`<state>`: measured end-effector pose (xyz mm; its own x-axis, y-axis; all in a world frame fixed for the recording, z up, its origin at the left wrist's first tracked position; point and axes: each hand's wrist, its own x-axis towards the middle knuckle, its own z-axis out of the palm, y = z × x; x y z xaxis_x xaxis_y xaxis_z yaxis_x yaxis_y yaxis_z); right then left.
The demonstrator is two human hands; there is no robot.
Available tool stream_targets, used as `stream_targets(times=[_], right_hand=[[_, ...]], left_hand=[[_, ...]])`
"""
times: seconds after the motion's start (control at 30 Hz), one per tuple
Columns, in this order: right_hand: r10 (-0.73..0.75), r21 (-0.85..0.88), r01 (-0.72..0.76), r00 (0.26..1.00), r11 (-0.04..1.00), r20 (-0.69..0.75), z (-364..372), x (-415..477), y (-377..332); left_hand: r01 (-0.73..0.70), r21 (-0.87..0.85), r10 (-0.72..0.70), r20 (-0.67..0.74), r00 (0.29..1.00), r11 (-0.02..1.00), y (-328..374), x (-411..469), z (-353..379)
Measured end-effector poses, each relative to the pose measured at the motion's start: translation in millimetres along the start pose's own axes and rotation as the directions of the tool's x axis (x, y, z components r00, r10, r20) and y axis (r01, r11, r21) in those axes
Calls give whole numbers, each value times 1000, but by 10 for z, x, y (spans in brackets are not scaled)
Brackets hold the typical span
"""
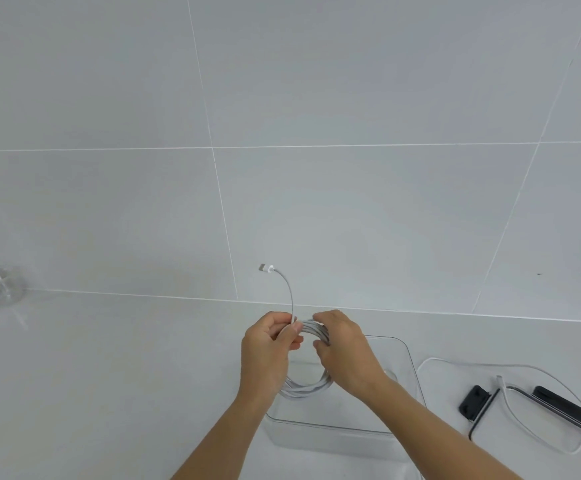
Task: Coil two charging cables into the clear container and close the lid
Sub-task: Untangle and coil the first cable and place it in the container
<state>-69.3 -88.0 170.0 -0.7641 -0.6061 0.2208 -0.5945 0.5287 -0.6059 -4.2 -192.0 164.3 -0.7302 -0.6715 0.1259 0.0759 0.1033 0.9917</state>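
**Inspector:** Report the step in hand.

**Assessor:** First cable is being coiled. The coiled cable (308, 389) is held in the air above the clear container (415, 375), not yet inside it. Its plug end (266, 268) stands up free above the hands.

**Inspector:** Grip?

**Assessor:** The left hand (268, 348) pinches the top of the loops, thumb against fingers (294, 332), where the free tail leaves the coil. The right hand (344, 351) has its fingers curled round the coil's right side. Both are clamped on the cable.

**Inspector:** Remaining items?

**Assessor:** The second cable (472, 362) lies loose on the counter (109, 375), right of the container, draped over a black-edged piece (474, 401). That may be the lid; I cannot confirm.

**Inspector:** Recommendations?

**Assessor:** In my judgement, wrap or tuck the free tail before release, otherwise the loops are likely to spring apart. Match the coil to the container's floor and lay it flat to one side, leaving room for the second. Release only once it rests on the bottom.
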Motion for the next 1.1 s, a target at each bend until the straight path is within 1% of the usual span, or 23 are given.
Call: stream_targets(times=[0.07,0.13,0.2,0.27,0.3,0.33,0.4,0.5,0.57,0.6,0.63,0.7,0.73,0.77,0.87,0.93,1.0,1.03,1.1], right_hand=[[31,14,-31,999,999,15,-1,31,2],[69,100,-73,997,992,39,9,27,12],[117,198,-127,991,972,59,20,3,31],[139,249,-151,988,957,64,25,-11,56],[145,275,-158,987,948,68,25,-16,66],[150,302,-166,986,939,75,19,-17,68],[150,337,-170,985,926,86,3,-15,61],[148,377,-173,984,910,96,-7,2,73],[160,410,-192,981,891,111,-2,9,103],[168,427,-204,978,881,121,2,8,120],[175,442,-216,976,871,133,9,2,132],[183,456,-233,971,859,153,28,-13,152],[187,456,-239,970,857,156,37,-19,158],[191,455,-243,969,856,158,45,-19,164],[194,447,-257,964,857,182,45,-5,200],[184,434,-261,960,862,212,38,7,212],[175,423,-254,960,870,217,39,17,206],[175,420,-250,962,872,209,39,20,198],[173,424,-244,965,873,198,52,24,189]], left_hand=[[-46,121,41,43,998,992,-39,1,10],[-123,276,97,105,990,953,-74,9,23],[-187,414,128,166,978,891,-108,21,39],[-246,543,156,208,966,802,-137,32,55],[-271,589,167,226,960,762,-144,32,61],[-274,603,157,240,958,749,-148,31,67],[-233,553,95,267,959,800,-115,3,76],[-120,433,-4,276,961,893,-54,-27,68],[-42,361,-73,300,951,932,-22,-9,50],[-38,381,-95,326,941,924,-18,14,40],[-67,448,-105,347,932,891,-10,36,30],[-168,598,-82,368,926,783,-8,72,17],[-188,627,-74,368,927,756,-9,86,9],[-174,628,-95,370,924,758,-14,102,1],[-27,556,-241,402,883,831,-7,122,-40],[115,451,-324,419,848,885,-3,132,-63],[241,336,-378,438,816,910,2,120,-61],[262,322,-389,437,811,910,0,116,-55],[237,368,-390,429,815,899,-8,122,-50]])
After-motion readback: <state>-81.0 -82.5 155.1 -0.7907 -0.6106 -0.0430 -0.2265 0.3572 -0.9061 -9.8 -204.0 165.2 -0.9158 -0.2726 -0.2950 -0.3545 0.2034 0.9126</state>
